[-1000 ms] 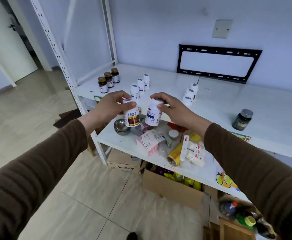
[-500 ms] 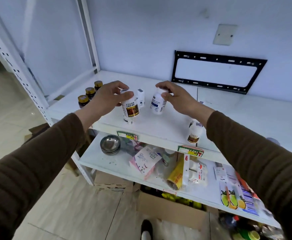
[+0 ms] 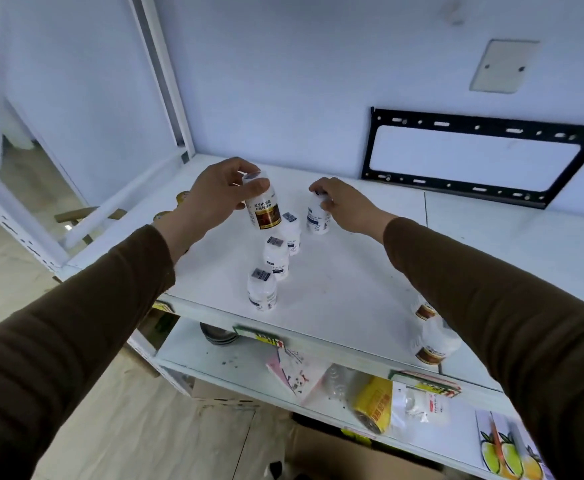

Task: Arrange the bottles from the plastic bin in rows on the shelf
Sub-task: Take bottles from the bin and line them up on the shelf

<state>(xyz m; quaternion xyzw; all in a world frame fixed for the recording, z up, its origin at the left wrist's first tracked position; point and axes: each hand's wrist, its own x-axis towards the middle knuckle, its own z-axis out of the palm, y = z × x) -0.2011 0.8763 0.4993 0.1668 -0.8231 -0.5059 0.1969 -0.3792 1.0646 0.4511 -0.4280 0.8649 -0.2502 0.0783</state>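
Observation:
My left hand (image 3: pixel 214 194) grips a white bottle with a brown label (image 3: pixel 262 206) by its cap, held just above the white shelf (image 3: pixel 346 282). My right hand (image 3: pixel 344 202) holds a white bottle with a blue-print label (image 3: pixel 317 218) by its top, its base at or near the shelf surface. Three white bottles stand in a diagonal row in front of them: the far bottle (image 3: pixel 292 233), the middle bottle (image 3: pixel 276 256) and the near bottle (image 3: pixel 262 293). Two brown-labelled white bottles (image 3: pixel 432 344) stand at the shelf's right front, partly behind my right sleeve.
A black metal frame (image 3: pixel 484 157) leans on the wall at the back right. The lower shelf (image 3: pixel 235 365) carries a metal bowl (image 3: pixel 219 334), a pink packet, a yellow roll (image 3: pixel 373 405) and bags. Cardboard boxes sit on the floor. Amber jars peek out behind my left wrist.
Both hands have carried their bottles further over the upper shelf, to the back of the white-bottle row. My head has come closer and looks down more steeply.

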